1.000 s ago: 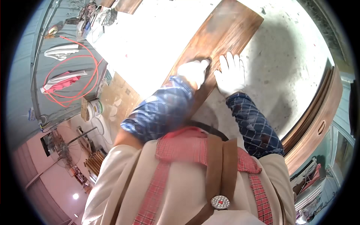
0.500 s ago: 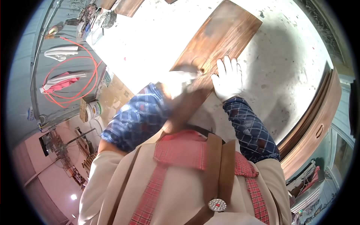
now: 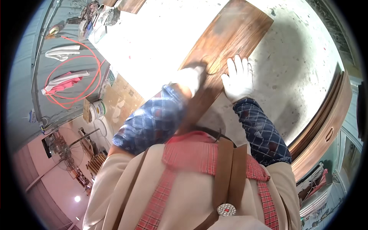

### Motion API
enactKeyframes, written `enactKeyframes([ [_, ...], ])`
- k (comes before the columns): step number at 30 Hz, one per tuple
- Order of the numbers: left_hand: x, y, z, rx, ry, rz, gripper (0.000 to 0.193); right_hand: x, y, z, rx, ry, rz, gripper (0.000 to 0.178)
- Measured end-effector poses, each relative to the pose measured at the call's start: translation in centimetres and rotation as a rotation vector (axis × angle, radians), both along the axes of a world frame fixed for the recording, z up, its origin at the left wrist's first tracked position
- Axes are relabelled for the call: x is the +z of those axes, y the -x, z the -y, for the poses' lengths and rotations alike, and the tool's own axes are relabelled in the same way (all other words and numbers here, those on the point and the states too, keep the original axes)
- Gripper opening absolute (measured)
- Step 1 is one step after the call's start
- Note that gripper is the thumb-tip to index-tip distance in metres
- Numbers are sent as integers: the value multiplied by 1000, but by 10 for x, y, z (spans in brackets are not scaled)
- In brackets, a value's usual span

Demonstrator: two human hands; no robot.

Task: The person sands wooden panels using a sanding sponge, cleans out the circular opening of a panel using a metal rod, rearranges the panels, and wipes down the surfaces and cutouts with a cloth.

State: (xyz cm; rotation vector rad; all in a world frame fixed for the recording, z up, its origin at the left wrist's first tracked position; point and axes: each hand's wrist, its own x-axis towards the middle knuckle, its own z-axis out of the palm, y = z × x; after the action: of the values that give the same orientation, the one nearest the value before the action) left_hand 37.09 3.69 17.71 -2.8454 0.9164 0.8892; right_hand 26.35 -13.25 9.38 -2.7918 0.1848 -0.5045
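Note:
A long brown wooden board [image 3: 234, 28] with strong grain and a dark knot lies at a slant on the white, speckled table [image 3: 149, 42]. My left hand [image 3: 193, 78], in a white glove, presses on the board's left side beside the knot. Its fingers look curled and are partly hidden and smeared; whatever is under them does not show. My right hand [image 3: 239, 78], also gloved in white, rests flat at the board's right edge with its fingers stretched out. Blue checked sleeves cover both forearms. The board's near end reaches toward my apron [image 3: 191, 153].
Several finished-looking boards [image 3: 326, 130] stand stacked along the table's right side, the outer one with an oval slot. Another board [image 3: 131, 5] lies at the far left. An orange hose [image 3: 100, 76], a white bucket [image 3: 97, 110] and a fan [image 3: 63, 151] are off to the left.
My left hand has slid a little forward along the board, toward the knot. The right hand stays flat at the board's edge. The whole view has shifted slightly.

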Motion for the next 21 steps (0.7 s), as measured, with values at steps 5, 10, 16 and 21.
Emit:
enactKeyframes([
  [5, -13, -2, 5, 191, 100, -31, 45, 5, -8, 2, -2, 31, -24, 56],
  [10, -17, -2, -5, 274, 209, -53, 43, 12, -7, -2, -15, 30, -7, 55],
  [16, -23, 2, -52, 36, 649, 110, 24, 5, -2, 0, -46, 48, -121, 61],
  [21, 4, -20, -44, -340, 459, 126, 25, 8, -3, -1, -26, 13, -88, 60],
])
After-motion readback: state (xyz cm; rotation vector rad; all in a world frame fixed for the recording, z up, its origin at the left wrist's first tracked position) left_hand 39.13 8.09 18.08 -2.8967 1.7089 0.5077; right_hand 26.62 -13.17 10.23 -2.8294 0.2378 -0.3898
